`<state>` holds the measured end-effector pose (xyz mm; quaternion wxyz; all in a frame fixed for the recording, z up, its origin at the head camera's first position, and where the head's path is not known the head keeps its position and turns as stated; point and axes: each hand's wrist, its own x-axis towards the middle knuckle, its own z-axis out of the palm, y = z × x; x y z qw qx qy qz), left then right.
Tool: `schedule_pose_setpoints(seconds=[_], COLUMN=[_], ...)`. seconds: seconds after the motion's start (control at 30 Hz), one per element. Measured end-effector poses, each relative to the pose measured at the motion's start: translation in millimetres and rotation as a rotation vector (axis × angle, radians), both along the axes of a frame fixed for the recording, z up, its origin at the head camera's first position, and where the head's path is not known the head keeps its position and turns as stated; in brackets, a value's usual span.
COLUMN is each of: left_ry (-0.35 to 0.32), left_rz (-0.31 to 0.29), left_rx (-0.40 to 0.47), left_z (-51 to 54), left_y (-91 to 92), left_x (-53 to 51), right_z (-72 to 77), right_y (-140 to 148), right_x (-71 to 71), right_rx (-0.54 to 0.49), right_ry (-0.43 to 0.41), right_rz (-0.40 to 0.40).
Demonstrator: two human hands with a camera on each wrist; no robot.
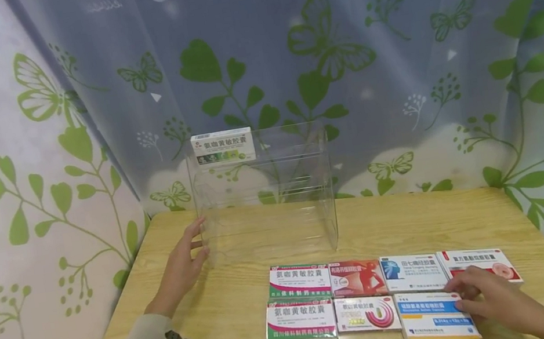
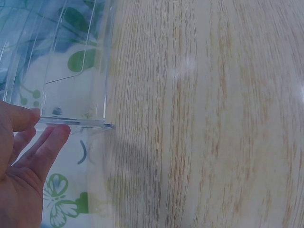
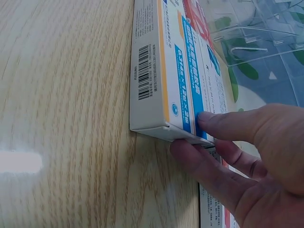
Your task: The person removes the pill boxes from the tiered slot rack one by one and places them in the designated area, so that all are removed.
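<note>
A clear plastic display rack [image 1: 268,217] with several tiers stands on the table. My left hand [image 1: 183,267] pinches its left side panel, thumb on one face and fingers on the other, as the left wrist view shows at the panel [image 2: 78,122]. One white-and-green medicine box [image 1: 224,148] stands at the left of the rack's top tier. With thumb on top and fingers at the end, my right hand [image 1: 494,300] grips a blue-and-white medicine box [image 1: 434,318] in the front row. In the right wrist view this box [image 3: 149,71] shows its barcode side.
Left of the gripped box lie a white-and-pink box [image 1: 365,315] and a green-and-pink box [image 1: 300,322]. Behind them are another green-and-pink box [image 1: 299,281], a red box [image 1: 357,278], a white-and-blue box [image 1: 411,273] and a white-and-red box [image 1: 480,258]. A patterned curtain [image 1: 254,49] hangs behind the table.
</note>
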<state>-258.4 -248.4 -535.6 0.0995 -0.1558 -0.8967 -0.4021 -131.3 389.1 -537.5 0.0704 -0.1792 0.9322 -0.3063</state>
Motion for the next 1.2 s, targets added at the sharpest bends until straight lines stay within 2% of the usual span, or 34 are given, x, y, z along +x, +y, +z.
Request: schedule_pose_setpoints(seconds=[0.13,0.27,0.43,0.57,0.63,0.7,0.77,0.87,1.0,1.2], left_ry=[-0.004,-0.017,-0.021,-0.023,-0.025,-0.028,-0.031,-0.030,-0.022,-0.024], left_rz=[0.004,0.005,0.004,0.003,0.004,0.004,0.008,0.009,0.006,-0.002], left_rx=[-0.002,-0.003,-0.005,-0.007,-0.005,-0.001,0.001,0.006,0.013,0.015], left_z=[-0.3,-0.6,-0.6,-1.0,-1.0,-1.5,-1.9,-3.5,-5.2,-3.0], left_y=[-0.4,-0.3,-0.5,-0.6,-0.6,-0.8,-1.2,-1.8,-2.1,-2.8], left_x=[0.1,-0.2,-0.8,-1.6,-1.6,-1.5,-1.4,-1.2,-1.6,-2.6], right_z=[-0.5,2.8,14.7,26.2,31.5,35.9,41.7,52.6,73.4,116.1], right_y=[-2.2,-5.3,-10.8,-12.1,-12.9,-14.1,-17.5,-25.1,-40.6,-70.9], right_x=[0.6,0.4,-5.0,-11.9,-15.9,-21.2,-28.8,-43.6,-67.4,-107.0], right_rx=[-0.004,0.000,0.078,0.050,0.027,0.024,0.028,0.003,-0.062,-0.035], right_ry=[0.029,0.008,-0.040,-0.079,-0.059,0.014,0.104,0.195,0.231,0.310], right_rz=[0.002,-0.014,-0.140,-0.221,-0.232,-0.216,-0.200,-0.175,-0.147,-0.110])
